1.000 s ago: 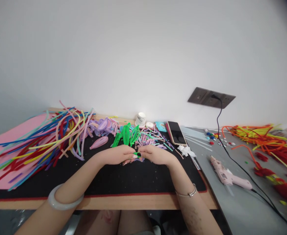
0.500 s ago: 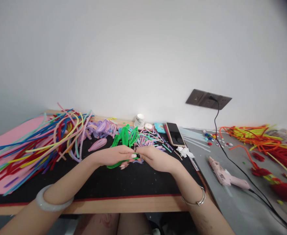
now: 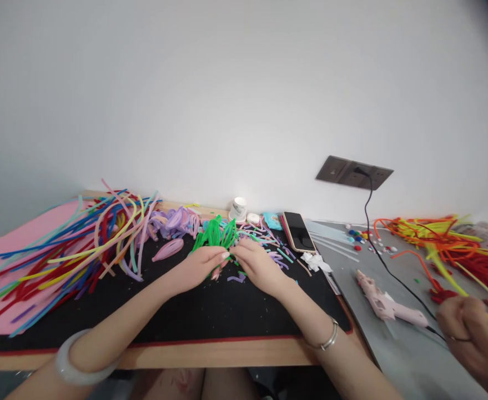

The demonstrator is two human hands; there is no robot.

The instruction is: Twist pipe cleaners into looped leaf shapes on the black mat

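While our left hand (image 3: 204,265) and right hand (image 3: 258,264), nearly closed, pinch fuzzy green loops (image 3: 214,232), a black mat (image 3: 227,311) lies beneath the loops, pale wall (image 3: 227,100) behind.

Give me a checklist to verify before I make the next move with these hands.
1. Left hand and right hand together at the green loops: ok.
2. Hold between the fingertips secure: cannot tell; the fingers hide most of it.
3. Mat free of scraps near the fingers: not ok; purple pieces lie beside the right hand.
4. Pink glue gun apart from both hands: ok; it lies on the grey surface.
5. Glue gun cool: cannot tell.
6. Other person's hand apart from both hands: ok; it is at the far right, with a yellow strip.
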